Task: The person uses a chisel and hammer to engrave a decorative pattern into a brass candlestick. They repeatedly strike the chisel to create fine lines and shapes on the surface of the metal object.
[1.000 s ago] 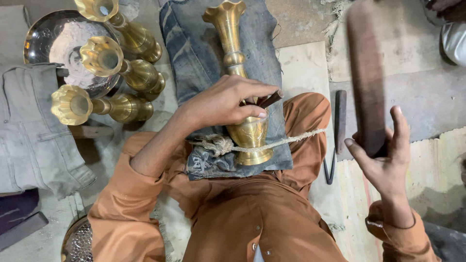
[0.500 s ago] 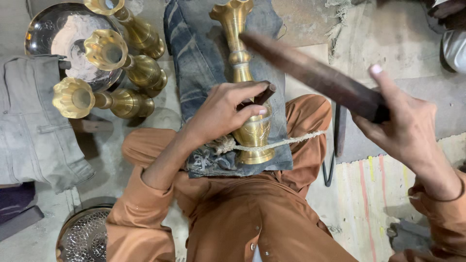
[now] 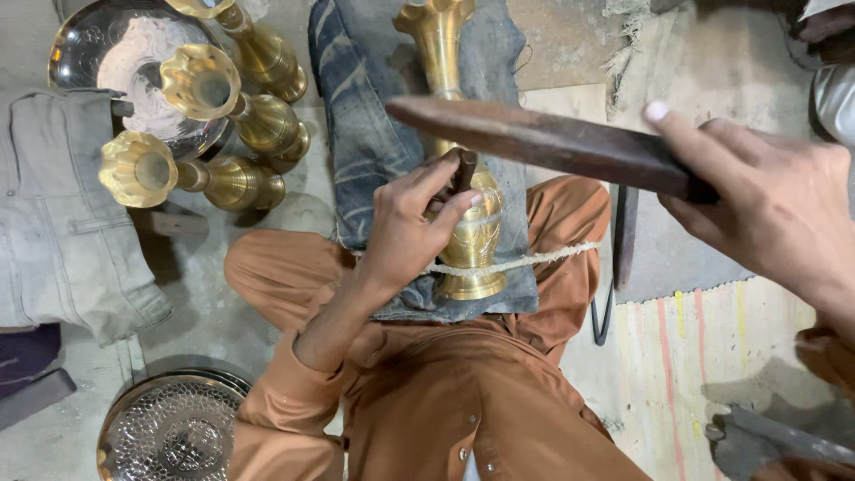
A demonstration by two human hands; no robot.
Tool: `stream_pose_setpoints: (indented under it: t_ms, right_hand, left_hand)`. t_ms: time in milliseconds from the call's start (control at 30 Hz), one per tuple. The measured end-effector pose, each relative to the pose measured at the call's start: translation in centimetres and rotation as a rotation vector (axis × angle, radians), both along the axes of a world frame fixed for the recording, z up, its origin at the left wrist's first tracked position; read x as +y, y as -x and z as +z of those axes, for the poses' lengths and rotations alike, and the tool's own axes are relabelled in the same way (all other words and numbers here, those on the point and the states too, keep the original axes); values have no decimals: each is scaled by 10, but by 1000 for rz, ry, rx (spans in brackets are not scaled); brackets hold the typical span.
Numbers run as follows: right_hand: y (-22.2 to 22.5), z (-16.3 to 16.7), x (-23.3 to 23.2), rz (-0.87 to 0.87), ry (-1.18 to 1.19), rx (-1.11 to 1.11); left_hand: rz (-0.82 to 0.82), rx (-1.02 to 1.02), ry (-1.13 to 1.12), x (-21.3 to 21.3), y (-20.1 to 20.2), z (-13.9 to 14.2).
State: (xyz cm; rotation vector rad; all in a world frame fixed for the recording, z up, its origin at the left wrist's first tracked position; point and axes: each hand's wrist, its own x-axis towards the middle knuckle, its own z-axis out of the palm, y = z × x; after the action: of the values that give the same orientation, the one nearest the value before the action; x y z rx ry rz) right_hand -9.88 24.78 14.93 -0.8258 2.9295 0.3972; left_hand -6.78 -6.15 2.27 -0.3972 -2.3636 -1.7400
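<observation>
— While the left hand [image 3: 405, 236] pins things down, what exactly is it gripping?

— Its fingers are curled tight around a short dark punch [image 3: 464, 171], the tip set against the belly of the brass vase [image 3: 468, 223]. The vase lies along the person's lap on a folded piece of blue denim [image 3: 365, 142], mouth pointing away, foot toward the body, and a pale rope [image 3: 525, 261] runs across its lower part and holds it down over the orange-clad legs.

— And the right hand [image 3: 775, 209]?

— Clenched on one end of a long dark wooden bat [image 3: 543, 142]. A second ago that hand was open and empty beside the lap, with the bat lying on the floor. Half a second ago it had the bat raised at a slant. Now the bat lies nearly level, its far end just above the punch head.

— So what does that tell you?

— I'd judge a blow is about to land on the punch, or has just landed; I can't tell whether wood and punch are touching. The left hand has barely shifted, so the mark is going in at one chosen spot on the vase.

— Anything around them?

— Three more brass vases [image 3: 200, 174] lie left of the denim, beside a shiny metal bowl [image 3: 80, 53]. A patterned round tray [image 3: 169, 432] sits near the left knee, and grey folded cloth [image 3: 62, 223] lies at the far left.
</observation>
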Motion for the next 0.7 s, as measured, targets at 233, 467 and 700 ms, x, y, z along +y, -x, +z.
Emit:
stream_pose_setpoints:
  t_ms: [233, 467, 700]
  right_hand:
    - [-1, 6, -7, 142, 139, 57]
    - [-3, 7, -6, 102, 222, 82]
    - [-6, 7, -6, 266, -3, 157]
  left_hand:
    - [28, 2, -40, 2, -2, -3]
    - [10, 47, 49, -1, -3, -5]
    - [-27, 71, 22, -6, -6, -10]
